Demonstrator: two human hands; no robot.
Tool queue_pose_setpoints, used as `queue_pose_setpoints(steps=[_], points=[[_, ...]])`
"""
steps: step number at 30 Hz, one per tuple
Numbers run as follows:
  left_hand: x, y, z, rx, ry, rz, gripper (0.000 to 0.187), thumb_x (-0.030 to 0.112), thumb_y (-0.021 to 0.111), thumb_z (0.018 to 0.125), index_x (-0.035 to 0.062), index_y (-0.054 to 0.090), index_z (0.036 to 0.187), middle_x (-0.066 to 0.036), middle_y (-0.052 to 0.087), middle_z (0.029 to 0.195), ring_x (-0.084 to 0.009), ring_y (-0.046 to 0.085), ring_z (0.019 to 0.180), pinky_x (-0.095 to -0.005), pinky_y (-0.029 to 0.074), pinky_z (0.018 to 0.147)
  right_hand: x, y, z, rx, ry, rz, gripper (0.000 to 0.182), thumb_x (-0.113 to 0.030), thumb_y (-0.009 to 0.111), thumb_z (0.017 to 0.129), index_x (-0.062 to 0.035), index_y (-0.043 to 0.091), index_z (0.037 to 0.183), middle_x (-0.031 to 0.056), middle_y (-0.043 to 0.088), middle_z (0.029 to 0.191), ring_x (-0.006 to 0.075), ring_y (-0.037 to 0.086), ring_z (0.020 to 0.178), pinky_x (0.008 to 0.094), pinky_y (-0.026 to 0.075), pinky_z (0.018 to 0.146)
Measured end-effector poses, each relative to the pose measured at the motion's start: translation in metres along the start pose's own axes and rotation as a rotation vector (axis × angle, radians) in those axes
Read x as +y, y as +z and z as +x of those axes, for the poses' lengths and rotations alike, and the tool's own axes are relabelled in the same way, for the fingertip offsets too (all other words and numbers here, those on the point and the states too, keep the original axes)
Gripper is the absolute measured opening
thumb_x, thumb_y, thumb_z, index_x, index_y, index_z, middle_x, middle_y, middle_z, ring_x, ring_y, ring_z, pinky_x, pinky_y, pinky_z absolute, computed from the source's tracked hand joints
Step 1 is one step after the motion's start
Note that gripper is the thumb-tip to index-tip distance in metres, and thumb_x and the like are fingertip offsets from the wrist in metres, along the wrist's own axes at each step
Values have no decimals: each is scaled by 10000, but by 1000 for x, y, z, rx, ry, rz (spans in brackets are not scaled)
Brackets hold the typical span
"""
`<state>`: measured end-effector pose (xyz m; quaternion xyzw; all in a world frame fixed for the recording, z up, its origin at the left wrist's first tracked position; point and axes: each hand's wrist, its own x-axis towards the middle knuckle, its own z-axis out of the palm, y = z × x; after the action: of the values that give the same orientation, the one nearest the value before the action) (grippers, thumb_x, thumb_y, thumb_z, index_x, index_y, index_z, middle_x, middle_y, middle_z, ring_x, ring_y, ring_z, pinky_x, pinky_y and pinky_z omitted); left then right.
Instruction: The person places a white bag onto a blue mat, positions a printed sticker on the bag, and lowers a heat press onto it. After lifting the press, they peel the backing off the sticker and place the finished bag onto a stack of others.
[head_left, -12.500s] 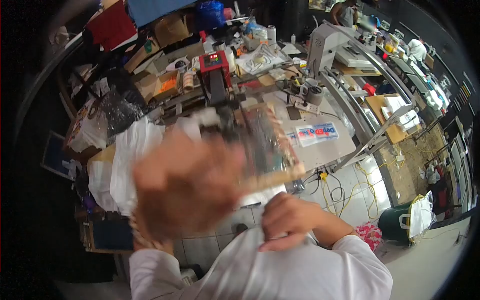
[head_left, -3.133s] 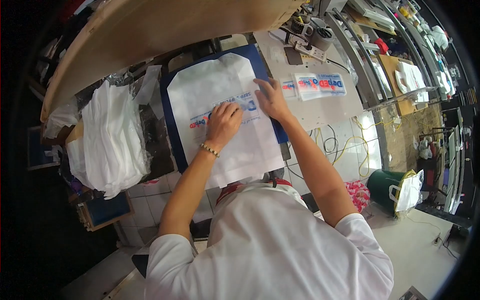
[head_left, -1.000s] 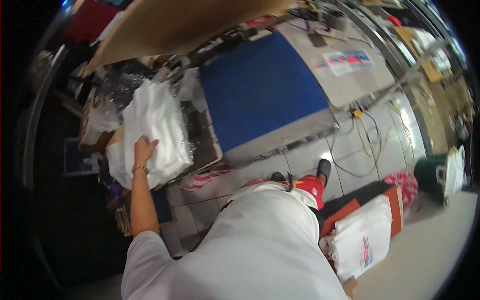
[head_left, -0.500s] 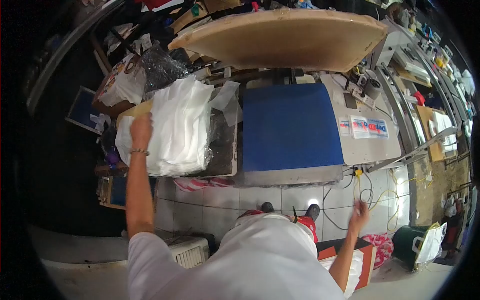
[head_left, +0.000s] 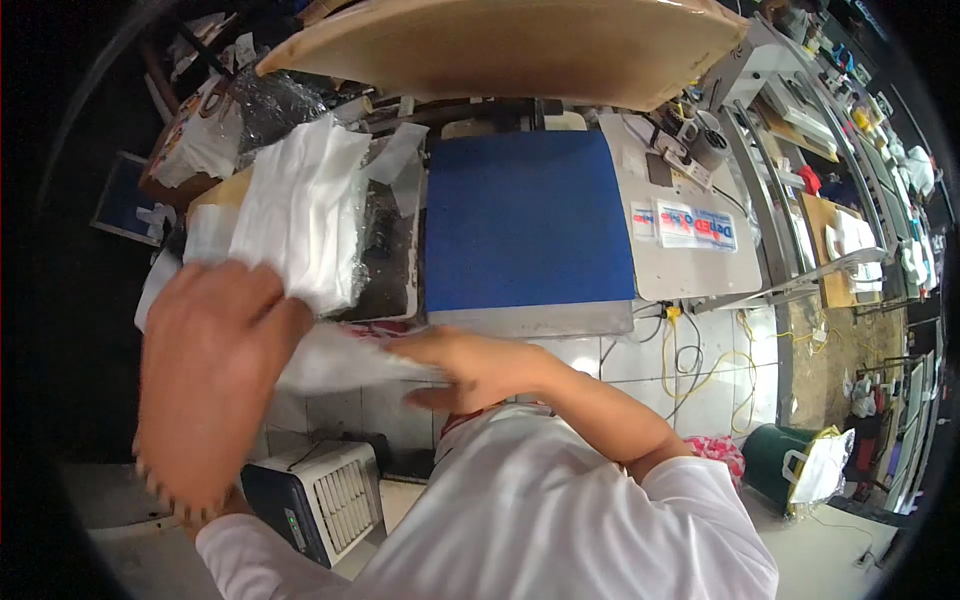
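Note:
My left hand (head_left: 220,350) is raised close to the camera, its fingers curled over one end of a thin white cloth piece (head_left: 345,362). The cloth stretches, blurred, across to my right hand (head_left: 475,368), whose fingers and thumb lie on either side of its other end. Behind my left hand, a stack of white cloth pieces (head_left: 300,210) lies in loose folds on the left side of the work surface. The blue pad (head_left: 525,220) lies flat just beyond my right hand.
A large tan padded board (head_left: 520,55) overhangs the back. On the right table, printed transfer sheets (head_left: 695,228) lie near a power strip (head_left: 688,165). An air cooler (head_left: 320,505) stands at lower left, a green bin (head_left: 780,470) at lower right. Cables (head_left: 690,365) loop over the floor.
My left hand has come off the stack toward me with a white cloth piece. My right hand has swung in from the far right to the cloth's other end. The view has shifted right.

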<state>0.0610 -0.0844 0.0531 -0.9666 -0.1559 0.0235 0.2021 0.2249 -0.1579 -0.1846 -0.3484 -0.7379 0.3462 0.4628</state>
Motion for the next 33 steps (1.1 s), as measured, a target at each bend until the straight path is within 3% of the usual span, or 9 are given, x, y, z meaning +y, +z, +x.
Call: queue_pose_setpoints(steps=[3,4,13,15,17,20,26,28,33], points=[[-14,65,61,304,143,-265,93,100,630,843,47,691,890,-162,637,775,-365,627,777,-454,479,702,28,-12,-69,-108,526,474,610,-102,792,859,-5,558,1413,166,664,1288,253,612,1186,394,478,1028],[-14,81,91,152,145,-324,95,75,669,824,51,682,915,-153,665,826,-372,649,839,-457,498,748,28,-10,-98,-24,757,552,606,-83,803,844,-1,567,1396,150,656,1302,225,596,1195,384,471,1030],[65,232,327,-40,185,-380,321,119,802,758,88,752,1074,-114,739,1103,-335,653,1138,-456,512,975,79,15,-232,783,1154,1065,465,-267,737,949,-1,566,1291,168,736,1103,223,743,877,348,604,697],[81,265,341,-9,185,-390,369,151,805,772,107,749,1135,-120,729,1163,-339,639,1176,-446,503,1005,92,13,-228,1043,1148,919,306,-202,712,985,27,611,1161,184,738,963,277,759,747,343,631,644],[87,296,343,471,31,-736,486,209,806,808,101,698,1269,-157,686,1259,-347,627,1207,-430,486,1049,107,11,-230,1093,1146,869,295,-206,711,986,16,613,1155,188,735,992,270,758,765,351,631,661],[73,320,306,411,-91,-885,575,247,816,815,70,653,1338,-170,648,1327,-326,609,1252,-410,465,1087,107,14,-223,1139,1128,862,353,-217,732,974,2,588,1210,179,709,1136,242,745,923,366,624,767],[72,399,171,76,-597,-708,755,483,806,818,114,562,1429,-266,482,1478,-463,498,1313,-554,442,1053,85,29,-204,1171,408,1035,651,-212,830,884,14,482,1386,107,654,1268,301,671,1117,416,563,920],[82,416,152,119,-604,-714,817,556,796,813,123,538,1456,-283,434,1508,-487,470,1322,-600,425,1043,67,27,-183,829,589,8,652,-289,854,842,-34,561,1365,155,558,1440,282,555,1298,454,402,1116],[90,416,152,263,-675,-600,839,607,807,788,170,554,1458,-228,468,1443,-427,429,1331,-639,407,1013,86,17,-160,641,425,-405,467,-277,871,802,-83,686,1185,154,697,1130,238,649,1105,434,449,988]])
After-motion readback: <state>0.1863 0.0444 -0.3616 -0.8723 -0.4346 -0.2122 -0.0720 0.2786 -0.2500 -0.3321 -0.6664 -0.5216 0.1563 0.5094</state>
